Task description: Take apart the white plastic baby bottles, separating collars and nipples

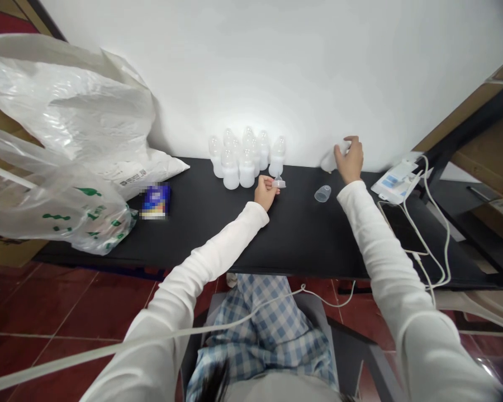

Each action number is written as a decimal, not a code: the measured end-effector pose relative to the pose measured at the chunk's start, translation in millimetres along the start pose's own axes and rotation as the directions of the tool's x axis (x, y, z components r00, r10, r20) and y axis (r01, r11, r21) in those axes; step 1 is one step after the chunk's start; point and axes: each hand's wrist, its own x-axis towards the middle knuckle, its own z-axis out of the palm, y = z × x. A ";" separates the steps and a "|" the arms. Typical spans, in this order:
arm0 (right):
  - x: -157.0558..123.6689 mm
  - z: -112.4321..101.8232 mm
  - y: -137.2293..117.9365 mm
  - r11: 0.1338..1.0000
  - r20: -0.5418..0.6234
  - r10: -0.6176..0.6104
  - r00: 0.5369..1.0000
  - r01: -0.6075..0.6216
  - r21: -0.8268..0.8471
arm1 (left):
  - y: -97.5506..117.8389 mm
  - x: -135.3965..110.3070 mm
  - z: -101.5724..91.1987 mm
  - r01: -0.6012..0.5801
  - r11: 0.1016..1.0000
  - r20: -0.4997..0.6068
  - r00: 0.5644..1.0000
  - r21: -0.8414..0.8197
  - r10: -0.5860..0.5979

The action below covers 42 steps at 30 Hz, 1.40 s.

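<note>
Between the fingertips of my left hand (266, 192) is a clear baby bottle nipple (279, 182) with its collar ring, held just above the black table. My right hand (351, 159) is farther right, near the wall, with thumb and fingers curled round a white bottle (330, 161) that the hand partly hides. On the table between my hands lies a clear domed cap (322, 194), tipped on its side. Beyond my left hand stands a cluster of several white baby bottles (247, 168), upright with clear domed caps on.
White plastic bags (79, 111) and a clear bag with green print (88, 209) fill the left side, beside a blue packet (156, 201). At right are a phone (402, 228), white cables (447, 240) and a white-and-blue package (396, 180). A white wall (276, 67) backs the table (302, 240).
</note>
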 end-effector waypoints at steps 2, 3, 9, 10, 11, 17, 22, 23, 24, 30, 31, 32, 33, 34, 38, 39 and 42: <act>-27.1 -3.1 -33.4 0.988 0.030 -0.155 0.987 0.154 0.021 | 3.1 -0.7 -2.6 -0.034 0.999 -0.073 0.997 -0.007 0.033; -42.3 -1.8 -48.3 0.975 0.054 -0.222 0.973 0.220 0.037 | 4.8 -1.0 -4.4 -0.061 0.998 -0.109 0.992 -0.011 0.060; -110.9 23.3 -90.0 0.909 0.237 -0.402 0.884 0.416 -0.009 | 6.2 -0.4 -15.1 -0.303 0.953 -0.213 0.930 0.019 0.300; -114.8 25.7 -91.0 0.909 0.241 -0.400 0.885 0.416 -0.018 | 5.2 -0.2 -15.6 -0.346 0.938 -0.212 0.914 0.036 0.345; -117.2 26.9 -91.4 0.911 0.238 -0.395 0.887 0.412 -0.025 | 4.3 -0.4 -15.4 -0.390 0.919 -0.206 0.896 0.057 0.392; -126.7 18.9 -94.4 0.914 0.185 -0.400 0.898 0.405 0.011 | 2.0 -8.3 -7.8 -0.674 0.725 -0.044 0.727 0.142 0.685; -139.1 13.5 -100.2 0.894 0.183 -0.446 0.876 0.447 0.039 | 2.4 -14.8 -4.9 -0.798 0.586 0.113 0.601 0.141 0.791; -140.8 13.5 -101.1 0.894 0.188 -0.446 0.875 0.446 0.041 | 1.9 -15.3 -4.9 -0.804 0.579 0.134 0.594 0.136 0.793; -142.2 13.9 -101.8 0.896 0.191 -0.442 0.876 0.442 0.044 | 1.0 -15.5 -5.0 -0.805 0.579 0.154 0.593 0.128 0.790; -142.8 13.9 -101.0 0.930 0.095 -0.364 0.927 0.355 0.097 | -11.6 -8.7 -3.7 -0.712 0.696 0.241 0.694 0.095 0.678; -141.6 12.9 -100.1 0.939 0.052 -0.334 0.941 0.327 0.111 | -13.5 -7.0 -3.2 -0.689 0.720 0.293 0.708 0.086 0.642; -140.2 11.9 -98.9 0.947 0.007 -0.298 0.954 0.295 0.128 | -14.9 -5.4 -2.7 -0.663 0.745 0.364 0.713 0.072 0.599; -138.5 10.9 -97.4 0.954 -0.036 -0.260 0.965 0.262 0.147 | -15.6 -4.2 -2.1 -0.635 0.770 0.442 0.708 0.056 0.551; -136.6 10.2 -95.6 0.958 -0.073 -0.222 0.972 0.231 0.170 | -15.7 -3.6 -1.4 -0.604 0.795 0.514 0.696 0.044 0.501; -128.0 11.8 -86.4 0.946 -0.144 -0.088 0.986 0.128 0.299 | -12.7 -5.3 1.4 -0.470 0.877 0.649 0.698 0.098 0.302; -125.9 13.3 -84.0 0.936 -0.141 -0.066 0.988 0.111 0.335 | -11.9 -6.0 1.9 -0.440 0.889 0.653 0.712 0.128 0.258; -120.5 18.0 -78.3 0.902 -0.097 -0.042 0.994 0.080 0.425 | -10.2 -5.6 1.9 -0.387 0.903 0.619 0.760 0.184 0.200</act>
